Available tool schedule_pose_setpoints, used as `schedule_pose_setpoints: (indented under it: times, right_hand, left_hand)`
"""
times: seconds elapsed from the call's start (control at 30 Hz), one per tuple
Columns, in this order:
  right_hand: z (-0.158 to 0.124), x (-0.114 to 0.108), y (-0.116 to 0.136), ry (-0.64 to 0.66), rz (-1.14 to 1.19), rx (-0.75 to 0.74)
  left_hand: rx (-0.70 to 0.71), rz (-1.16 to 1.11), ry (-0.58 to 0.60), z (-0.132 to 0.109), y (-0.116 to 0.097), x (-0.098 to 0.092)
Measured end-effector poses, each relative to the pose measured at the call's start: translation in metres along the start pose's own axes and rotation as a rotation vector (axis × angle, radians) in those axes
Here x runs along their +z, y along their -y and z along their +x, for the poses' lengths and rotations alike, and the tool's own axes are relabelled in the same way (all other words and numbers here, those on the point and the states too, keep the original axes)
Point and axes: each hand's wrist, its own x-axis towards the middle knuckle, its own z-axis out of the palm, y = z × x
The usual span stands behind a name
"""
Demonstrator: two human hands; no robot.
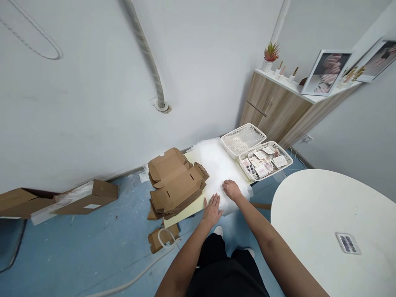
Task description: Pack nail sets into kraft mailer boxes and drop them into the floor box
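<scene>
1. No words or numbers can be read here.
2. A small white label [92, 206] is on a brown cardboard box [105, 190] on the floor. It is too small to see if it has any words.
3. Paper cards [261, 163] lie in a white plastic basket [266, 176]. They have small marks and bits of print, but these are too small to read.
4. A small card [348, 243] lies on a white round table [309, 214]. It has dark marks in rows, but they are too blurry to tell what they are.
</scene>
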Motion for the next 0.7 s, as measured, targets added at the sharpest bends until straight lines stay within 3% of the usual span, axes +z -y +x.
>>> schedule_pose_setpoints:
  times: [0.33, 0.53, 0.7]
  right_hand:
    - [0.001, -0.008, 0.011, -0.005, -0.001, 0.029]
    - [0.002, -0.006, 0.026, -0.005, -0.011, -0.042]
    - [0.010, -0.004, 0.035, -0.014, -0.043, -0.044]
  left_hand:
    - [0.009, -0.061, 0.045, -0.001, 0.001, -0.010]
    - [0.001, -0.267, 0.105, -0.003, 0.007, -0.021]
    - [0.019, -0.266, 0.097, -0.003, 0.011, -0.022]
